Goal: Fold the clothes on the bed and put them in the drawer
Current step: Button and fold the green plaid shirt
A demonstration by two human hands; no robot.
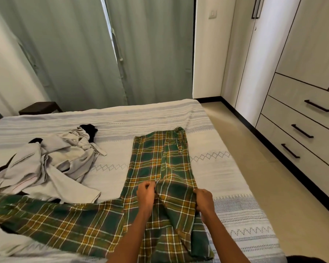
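Both hands, left [145, 194] and right [204, 200], pinching plaid trousers [160, 162] on the bed [235, 168], likely gathering cloth for a fold; drawers [302, 130] shut.

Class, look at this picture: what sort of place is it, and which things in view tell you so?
Most likely a home bedroom. A bed under a patterned cover holds loose clothes, a built-in wardrobe with drawers lines the right wall, and long green curtains hang behind the bed.

Head camera looks down over the bed [226, 173]
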